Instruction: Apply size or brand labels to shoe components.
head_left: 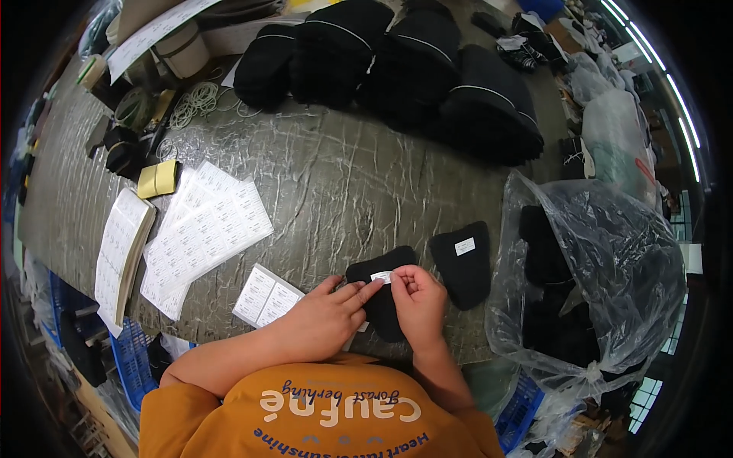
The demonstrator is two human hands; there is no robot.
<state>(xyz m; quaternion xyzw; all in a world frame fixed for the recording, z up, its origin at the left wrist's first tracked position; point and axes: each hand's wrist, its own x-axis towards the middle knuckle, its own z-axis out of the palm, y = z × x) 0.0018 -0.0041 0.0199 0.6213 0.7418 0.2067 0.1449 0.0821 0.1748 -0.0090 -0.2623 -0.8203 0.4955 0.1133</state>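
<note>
In front of me lies a flat black fabric piece (384, 314), narrower in its middle. My left hand (319, 319) rests across it with fingers stretched out, one fingertip touching a small white sticker label (381, 277). My right hand (420, 304) pinches the right end of that label between thumb and forefinger, close against the fabric. Just to the right is a second black fabric piece (463, 276) with a white label near its upper edge. Left of my hands lies a small sheet of printed labels (267, 296).
Larger label sheets (206, 237) and a thick label stack (121, 252) lie on the left, near a yellow pad (158, 179) and pale rubber bands (195, 104). Banded black fabric bundles (489, 107) line the back. A clear plastic bag (611, 252) holding black pieces stands right.
</note>
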